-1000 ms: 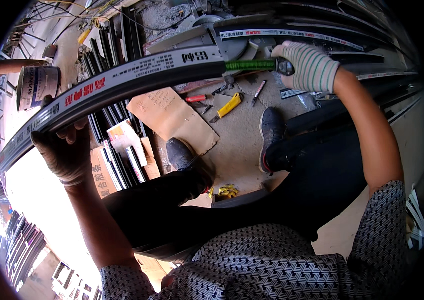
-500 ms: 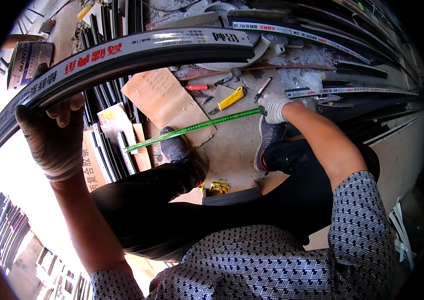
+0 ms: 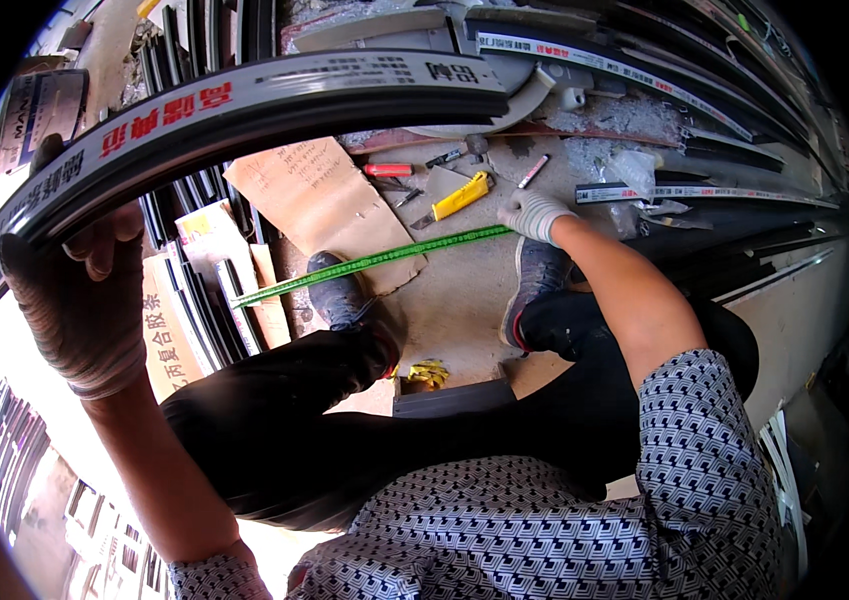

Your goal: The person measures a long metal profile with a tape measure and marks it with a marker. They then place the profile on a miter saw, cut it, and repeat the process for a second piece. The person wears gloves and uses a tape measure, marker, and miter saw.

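Observation:
A long black profile strip (image 3: 344, 104) with a printed silvery face crosses the upper left, raised above the floor. My left hand (image 3: 84, 315), in a dirty knit glove, is closed around its near end from below. In a whitish glove, my right hand (image 3: 538, 214) pinches the right end of a green tape measure blade (image 3: 374, 262). The blade stretches left over my shoe (image 3: 337, 292) to some short black profile pieces (image 3: 234, 300); its case cannot be seen. A marker (image 3: 534, 172) lies just beyond my right fingers, apart from them.
A yellow utility knife (image 3: 462, 197), a red-handled tool (image 3: 387, 170) and a handwritten cardboard sheet (image 3: 319, 200) are on the floor. More long profiles (image 3: 614, 75) are stacked at the upper right. A can (image 3: 39, 118) stands far left; yellow gloves (image 3: 429, 375) lie between my legs.
The view has shifted slightly, with most things a little further left. My right hand has drawn slightly away from the marker. Both hands keep their hold.

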Demonstrator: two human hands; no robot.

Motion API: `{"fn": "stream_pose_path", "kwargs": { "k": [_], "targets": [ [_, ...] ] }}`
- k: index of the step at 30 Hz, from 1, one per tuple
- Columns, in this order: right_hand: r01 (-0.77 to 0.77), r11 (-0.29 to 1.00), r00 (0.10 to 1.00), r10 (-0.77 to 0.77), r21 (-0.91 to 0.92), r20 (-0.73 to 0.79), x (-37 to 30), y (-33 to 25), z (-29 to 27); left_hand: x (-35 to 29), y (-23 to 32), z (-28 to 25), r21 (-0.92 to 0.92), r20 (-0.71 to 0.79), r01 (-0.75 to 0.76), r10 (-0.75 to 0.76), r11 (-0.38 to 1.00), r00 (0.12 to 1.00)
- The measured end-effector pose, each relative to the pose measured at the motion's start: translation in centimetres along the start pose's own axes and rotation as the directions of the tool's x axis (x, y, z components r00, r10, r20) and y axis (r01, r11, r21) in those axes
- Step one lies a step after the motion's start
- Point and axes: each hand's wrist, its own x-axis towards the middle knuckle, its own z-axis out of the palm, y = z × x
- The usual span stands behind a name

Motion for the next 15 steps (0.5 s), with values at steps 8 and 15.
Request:
{"fn": "stream_pose_path", "kwargs": {
  "k": [8,15],
  "targets": [
    [-0.454,0.862,0.841,0.498,0.223,-0.213,4.5,0.2,-0.5,0.2,-0.5,1.7,0.084,-0.08,-0.008,0.015,0.996,0.997],
    [-0.503,0.811,0.783,0.574,0.3,-0.24,7.2,0.6,-0.2,0.8,-0.8,1.7,-0.047,-0.028,0.064,-0.065,0.997,0.997]
  ]
}}
